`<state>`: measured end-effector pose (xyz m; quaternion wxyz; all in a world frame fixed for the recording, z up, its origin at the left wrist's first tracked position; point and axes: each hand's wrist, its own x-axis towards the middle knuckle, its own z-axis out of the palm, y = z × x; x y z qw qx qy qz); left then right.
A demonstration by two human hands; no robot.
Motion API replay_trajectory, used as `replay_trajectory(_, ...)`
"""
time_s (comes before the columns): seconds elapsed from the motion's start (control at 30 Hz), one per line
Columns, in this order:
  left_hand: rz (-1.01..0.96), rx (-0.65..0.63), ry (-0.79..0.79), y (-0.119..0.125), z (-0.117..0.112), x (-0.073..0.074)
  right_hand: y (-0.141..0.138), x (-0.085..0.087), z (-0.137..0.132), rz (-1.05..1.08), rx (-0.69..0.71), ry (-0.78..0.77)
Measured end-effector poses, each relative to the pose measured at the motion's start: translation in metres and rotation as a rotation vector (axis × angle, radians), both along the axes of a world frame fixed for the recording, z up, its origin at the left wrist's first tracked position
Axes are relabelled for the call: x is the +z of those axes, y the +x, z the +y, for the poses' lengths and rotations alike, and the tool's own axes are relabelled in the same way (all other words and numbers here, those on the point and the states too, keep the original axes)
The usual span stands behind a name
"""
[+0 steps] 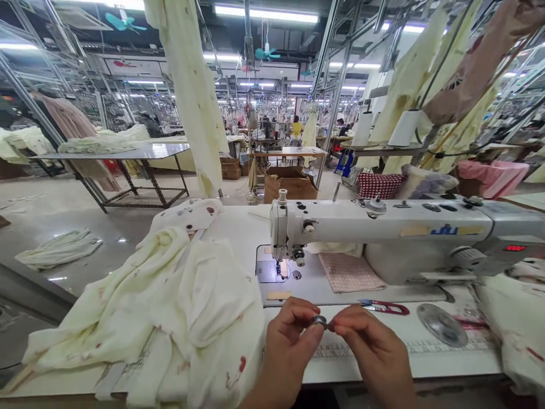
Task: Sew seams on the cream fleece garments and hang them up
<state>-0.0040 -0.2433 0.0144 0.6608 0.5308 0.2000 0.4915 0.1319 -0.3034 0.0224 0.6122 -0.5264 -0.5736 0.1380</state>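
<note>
In front of the sewing machine, my left hand pinches a small, round metal bobbin between thumb and fingers. The fingertips of my right hand are pressed together at the bobbin's right side; what they pinch is too small to make out. Both hands are above the table's front edge, over a printed ruler strip. Red-handled thread snips lie just beyond my right hand. The machine's needle and presser foot stand behind my left hand, with a light shining on the plate.
Pale yellow printed fabric is heaped on the left of the table. A round metal dish lies at right, beside more fabric. A pink checked cloth lies under the machine arm. Thread cones stand behind.
</note>
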Motion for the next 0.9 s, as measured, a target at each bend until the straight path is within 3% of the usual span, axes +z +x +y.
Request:
replay_trajectory(0.17, 0.026, -0.039, -0.078, -0.002, 0.000, 0.002, -0.010, 0.012, -0.008, -0.075, 0.118, -0.146)
replay_trajectory(0.27, 0.060, -0.037, -0.041, -0.007, -0.001, 0.007, 0.008, 0.016, -0.012, -0.274, 0.180, -0.234)
replay_trajectory(0.33, 0.073, -0.020, -0.025, -0.011, -0.002, 0.009, 0.038, 0.011, -0.012, -0.524, 0.039, -0.247)
replay_trajectory(0.37, 0.085, -0.012, -0.018, -0.013, -0.002, 0.010, 0.057, 0.006, -0.011, -0.700, -0.128, -0.243)
replay_trajectory(0.43, 0.114, 0.001, -0.011, -0.016, -0.001, 0.009, 0.096, -0.007, -0.009, -0.772, -0.295, -0.244)
replay_trajectory(0.5, 0.123, 0.001, -0.005, -0.018, 0.000, 0.008, 0.126, -0.019, -0.008, -0.821, -0.322, -0.271)
replay_trajectory(0.57, 0.100, 0.004, 0.013, -0.017, 0.001, 0.007, 0.138, -0.024, -0.010, -0.847, -0.284, -0.285)
replay_trajectory(0.67, 0.076, 0.022, 0.074, -0.016, 0.003, 0.004, 0.121, -0.011, -0.018, -0.836, -0.202, -0.266)
replay_trajectory(0.77, 0.075, 0.047, 0.126, -0.013, 0.003, 0.001, 0.077, 0.018, -0.027, -0.753, -0.097, -0.196)
replay_trajectory(0.9, 0.074, 0.048, 0.106, -0.011, 0.000, -0.003, 0.029, 0.047, -0.029, -0.919, -0.063, -0.124)
